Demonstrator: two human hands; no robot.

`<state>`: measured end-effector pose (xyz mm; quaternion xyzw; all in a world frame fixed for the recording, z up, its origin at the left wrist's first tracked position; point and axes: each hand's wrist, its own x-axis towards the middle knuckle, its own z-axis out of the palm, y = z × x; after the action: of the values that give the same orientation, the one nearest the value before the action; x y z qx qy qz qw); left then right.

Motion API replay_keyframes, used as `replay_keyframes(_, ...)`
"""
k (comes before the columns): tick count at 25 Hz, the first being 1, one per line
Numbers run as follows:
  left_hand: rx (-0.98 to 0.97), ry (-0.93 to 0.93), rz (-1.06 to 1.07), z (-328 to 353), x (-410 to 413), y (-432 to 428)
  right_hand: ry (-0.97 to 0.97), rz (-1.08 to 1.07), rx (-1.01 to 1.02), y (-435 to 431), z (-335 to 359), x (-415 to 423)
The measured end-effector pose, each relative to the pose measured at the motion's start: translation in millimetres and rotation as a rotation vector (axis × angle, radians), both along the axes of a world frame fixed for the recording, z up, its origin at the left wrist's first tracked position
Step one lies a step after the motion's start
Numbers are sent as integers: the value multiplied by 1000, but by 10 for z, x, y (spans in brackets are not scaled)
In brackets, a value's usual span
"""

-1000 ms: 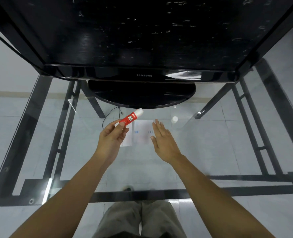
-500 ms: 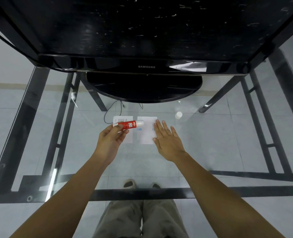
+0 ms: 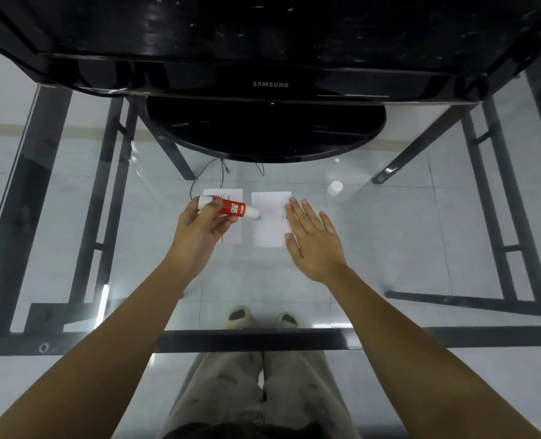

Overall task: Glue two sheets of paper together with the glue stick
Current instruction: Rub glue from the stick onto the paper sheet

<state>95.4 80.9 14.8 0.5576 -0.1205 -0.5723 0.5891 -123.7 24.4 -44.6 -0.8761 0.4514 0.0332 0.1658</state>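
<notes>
1. Lying flat on the glass table [image 3: 389, 236], two white paper sheets are seen side by side just in front of the monitor base [image 3: 264, 131]; no containers are seen.
2. The left sheet [image 3: 232, 229] is set nearest the base's left half and is partly covered by the left hand [image 3: 199, 232]; some print is visible near its far edge.
3. The right sheet [image 3: 269, 220] is placed just beside it, a narrow gap between them, not overlapping.
4. The glue stick [image 3: 231, 208] is gripped in the left hand, thumb and fingers closed round its red body; it is held roughly level above the left sheet, white tip aimed toward the right sheet.
5. Whether the tip touches paper cannot be told; it appears over the gap between the sheets.
6. The right hand [image 3: 313, 242] is spread flat and open, fingers extended and slightly apart, holding nothing; its fingertips [image 3: 291, 205] are laid on the right sheet's right edge, the palm off the paper on the glass.
7. A small white cap [image 3: 335, 187] is seen on the glass, to the right of the sheets and near the base's right end, apart from both hands.
8. Trousers and shoes are seen through the glass at the near side, well away from the base.
</notes>
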Motion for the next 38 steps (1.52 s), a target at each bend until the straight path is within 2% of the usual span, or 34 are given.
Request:
replay_keyframes(2, 1, -113, -84, -6, 22, -12, 12, -11, -17, 0, -23, 9)
replay_keyframes(6, 46, -474, -280, 5, 45, -49, 13, -24, -39, -12, -60, 19)
replay_keyframes(9, -51, -636, -417, 29, 23, -61, 8, -33, -60, -14, -69, 21)
replay_keyframes(12, -161, -932, -591, 67, 3, -29, 18, -44, -67, -17, -70, 26)
replay_keyframes(14, -215, -1045, -662, 81, 5, -10, 17, -50, -64, -21, -66, 31)
replay_keyframes(24, -312, -1184, -916, 60, 34, -97, 18, -38, -41, -26, -39, 41)
replay_keyframes(28, -291, -1221, -821, 81, 100, -196, 16, -29, -32, -26, -25, 28)
replay_keyframes(33, -344, -1190, -968, 31, 35, -184, 11, -36, -38, -16, -11, 32)
replay_keyframes(36, -348, -1234, -825, 53, 89, -297, 21, -22, -39, -21, -13, 24)
replay_keyframes(38, -373, -1228, -855, 59, 85, -314, 22, -22, -33, -30, -17, 27)
